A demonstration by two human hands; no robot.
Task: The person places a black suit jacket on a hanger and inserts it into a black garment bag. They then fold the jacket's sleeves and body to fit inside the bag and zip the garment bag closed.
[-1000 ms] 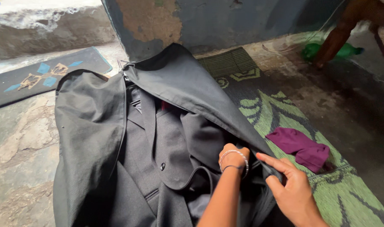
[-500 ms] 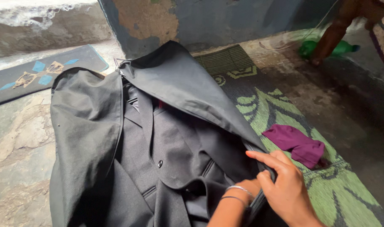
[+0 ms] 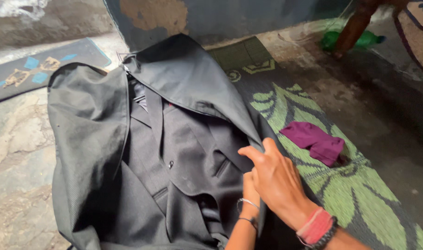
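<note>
We have the dark grey suit jacket [image 3: 183, 153] lying inside the black fabric garment cover [image 3: 88, 139] at frame centre, its flaps spread, our right hand [image 3: 278, 178] pinching the cover's right edge, our left hand [image 3: 249, 190] half hidden, grip unclear.

Garment bag [image 3: 86, 139] lies open on the floor [image 3: 17, 153], jacket [image 3: 183, 157] inside it. Both hands sit at the bag's right flap [image 3: 197, 83], the left hand [image 3: 249, 190] under the right hand [image 3: 278, 178]. Right of the bag a mat [image 3: 359, 194], cloth [image 3: 315, 141] on it.
</note>
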